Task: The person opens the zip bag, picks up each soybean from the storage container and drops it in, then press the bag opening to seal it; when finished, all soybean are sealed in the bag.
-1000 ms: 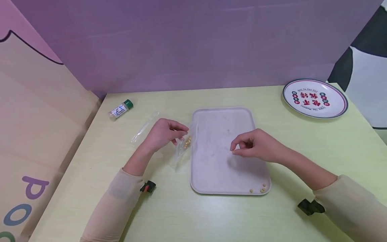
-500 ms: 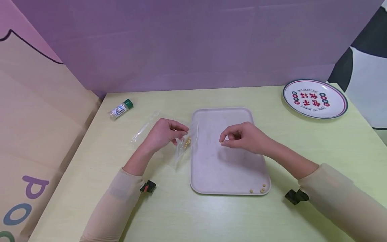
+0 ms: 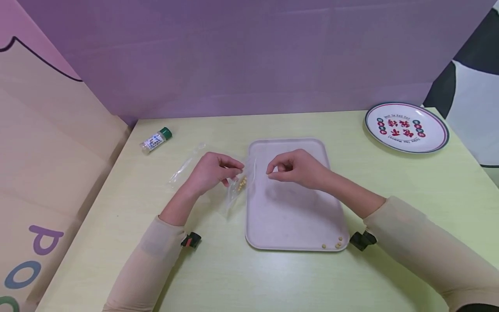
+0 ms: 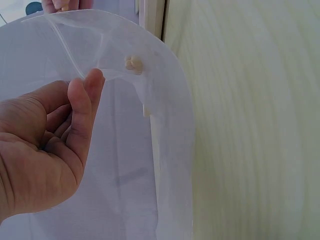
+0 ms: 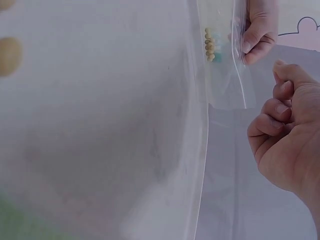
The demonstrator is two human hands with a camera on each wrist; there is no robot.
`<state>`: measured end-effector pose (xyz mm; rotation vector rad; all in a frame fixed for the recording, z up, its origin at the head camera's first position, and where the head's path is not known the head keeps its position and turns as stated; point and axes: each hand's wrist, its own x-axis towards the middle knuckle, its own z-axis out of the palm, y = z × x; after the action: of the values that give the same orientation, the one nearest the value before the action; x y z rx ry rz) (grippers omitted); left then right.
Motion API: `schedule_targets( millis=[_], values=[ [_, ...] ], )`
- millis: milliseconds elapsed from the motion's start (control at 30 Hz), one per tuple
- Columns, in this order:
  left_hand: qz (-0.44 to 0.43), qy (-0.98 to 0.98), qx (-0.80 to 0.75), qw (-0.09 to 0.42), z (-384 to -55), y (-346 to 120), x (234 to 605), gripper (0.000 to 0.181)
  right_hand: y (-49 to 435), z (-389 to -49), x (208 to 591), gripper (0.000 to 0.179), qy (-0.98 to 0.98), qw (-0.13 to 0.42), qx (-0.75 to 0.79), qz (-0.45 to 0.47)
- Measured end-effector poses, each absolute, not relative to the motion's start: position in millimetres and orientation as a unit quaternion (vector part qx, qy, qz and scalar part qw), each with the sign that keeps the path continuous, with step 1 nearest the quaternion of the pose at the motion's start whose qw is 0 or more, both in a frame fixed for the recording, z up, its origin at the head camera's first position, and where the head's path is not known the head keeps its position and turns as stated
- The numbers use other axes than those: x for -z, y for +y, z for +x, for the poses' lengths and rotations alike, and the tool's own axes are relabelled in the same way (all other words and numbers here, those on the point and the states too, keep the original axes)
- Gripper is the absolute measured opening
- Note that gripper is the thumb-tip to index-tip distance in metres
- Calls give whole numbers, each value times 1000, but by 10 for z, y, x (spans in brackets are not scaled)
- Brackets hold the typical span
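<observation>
My left hand (image 3: 212, 171) pinches the mouth of a clear zip bag (image 3: 233, 198), which lies on the table and overlaps the tray's left edge. Several pale yellow soybeans (image 5: 209, 46) are clustered inside it. Above the white tray (image 3: 288, 225), my right hand (image 3: 298, 169) has thumb and forefinger pressed together, apart from the bag. A small yellowish soybean (image 4: 64, 8) shows between those fingertips in the left wrist view; in the head view it is too small to make out. Several loose soybeans (image 3: 338, 245) lie in the tray's near right corner.
A small clear bottle with a green cap (image 3: 156, 140) lies on its side at the far left. At the far right stands a white oval plate (image 3: 407, 128) with red lettering. A purple backdrop (image 3: 253, 60) rises behind the table's far edge.
My right hand has moved left and away from me across the tray, closer to the bag. The left hand, the bag and the loose soybeans have stayed in place.
</observation>
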<state>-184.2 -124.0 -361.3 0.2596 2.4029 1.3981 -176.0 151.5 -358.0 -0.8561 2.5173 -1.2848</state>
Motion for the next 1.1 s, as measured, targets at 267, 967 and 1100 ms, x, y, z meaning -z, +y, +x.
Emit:
schedule_targets(
  millis=[267, 967, 1100],
  values=[
    [90, 849, -490, 175, -1846, -1261, 3615, 19, 1293, -1854, 3591, 5, 848, 96, 435, -288],
    [99, 847, -493, 172, -1853, -1260, 3632, 17, 1081, -1963, 3642, 12, 842, 99, 449, -281],
    [100, 846, -493, 176, -1851, -1255, 3627, 19, 1122, -1952, 3630, 11, 846, 95, 447, -276]
  ],
)
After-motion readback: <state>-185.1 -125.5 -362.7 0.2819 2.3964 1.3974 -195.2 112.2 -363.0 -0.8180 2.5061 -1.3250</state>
